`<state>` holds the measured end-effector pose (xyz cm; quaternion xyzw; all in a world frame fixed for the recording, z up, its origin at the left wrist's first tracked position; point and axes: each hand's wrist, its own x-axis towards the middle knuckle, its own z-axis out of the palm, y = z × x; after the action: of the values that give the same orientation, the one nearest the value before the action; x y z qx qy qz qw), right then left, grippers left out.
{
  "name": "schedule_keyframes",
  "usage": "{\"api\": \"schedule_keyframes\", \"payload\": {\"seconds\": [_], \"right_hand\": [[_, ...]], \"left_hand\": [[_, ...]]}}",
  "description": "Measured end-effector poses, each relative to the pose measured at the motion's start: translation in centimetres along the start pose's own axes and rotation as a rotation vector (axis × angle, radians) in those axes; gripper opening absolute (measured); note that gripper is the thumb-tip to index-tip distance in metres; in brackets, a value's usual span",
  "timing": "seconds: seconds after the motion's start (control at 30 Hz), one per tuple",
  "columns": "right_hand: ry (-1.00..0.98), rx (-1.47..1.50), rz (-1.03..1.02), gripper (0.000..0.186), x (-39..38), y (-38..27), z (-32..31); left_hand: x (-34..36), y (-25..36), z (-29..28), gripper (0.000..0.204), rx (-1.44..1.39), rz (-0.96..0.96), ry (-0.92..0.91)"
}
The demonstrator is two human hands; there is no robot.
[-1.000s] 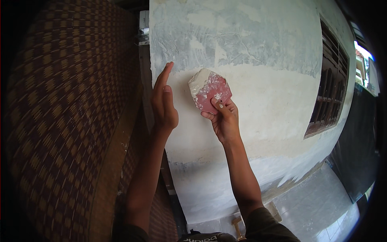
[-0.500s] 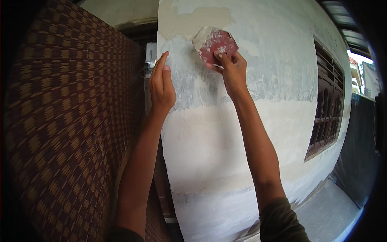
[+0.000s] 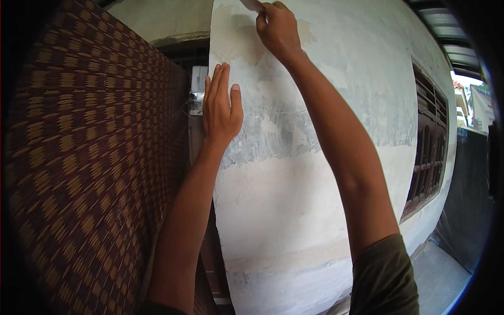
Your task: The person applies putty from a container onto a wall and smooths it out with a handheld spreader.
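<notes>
High on the plastered wall (image 3: 278,205), my right hand (image 3: 282,30) grips a flat putty scraper (image 3: 252,4), seen nearly edge-on and partly cut off by the top of the picture. Its working edge is out of sight. Around and below it lies a beige, damp-looking putty patch (image 3: 231,39), with a grey mottled band (image 3: 278,126) lower down. My left hand (image 3: 222,113) is at the wall's left corner, fingers stretched out and thumb apart, holding nothing. Whether its palm touches the wall is hidden.
A brown woven panel (image 3: 100,157) runs close along the left. Beside the wall corner, a white box (image 3: 198,79) with thin wires hangs behind my left hand. To the right are a dark wooden window (image 3: 428,147) and a dark sheet (image 3: 464,194) over a grey floor (image 3: 438,273).
My right hand has moved up the wall with the scraper, turning it from face-on to edge-on. My left hand's fingers have spread, and it appears slightly farther right in view.
</notes>
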<state>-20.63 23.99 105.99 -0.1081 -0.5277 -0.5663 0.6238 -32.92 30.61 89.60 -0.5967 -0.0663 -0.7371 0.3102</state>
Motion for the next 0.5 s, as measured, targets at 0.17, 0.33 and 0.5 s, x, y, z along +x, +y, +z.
{"api": "schedule_keyframes", "payload": {"seconds": [0.17,0.33,0.5], "right_hand": [[-0.075,-0.203,-0.27,0.015,0.7,1.6,2.9],[-0.27,-0.365,-0.29,0.017,0.8,2.1,4.9],[-0.347,-0.387,-0.364,0.016,-1.6,-0.1,4.2]], "left_hand": [[-0.3,-0.2,0.2,0.047,-0.043,-0.026,0.062],[-0.3,-0.2,0.3,0.048,-0.021,-0.041,0.068],[-0.3,-0.1,0.1,0.047,-0.05,-0.093,0.093]]}}
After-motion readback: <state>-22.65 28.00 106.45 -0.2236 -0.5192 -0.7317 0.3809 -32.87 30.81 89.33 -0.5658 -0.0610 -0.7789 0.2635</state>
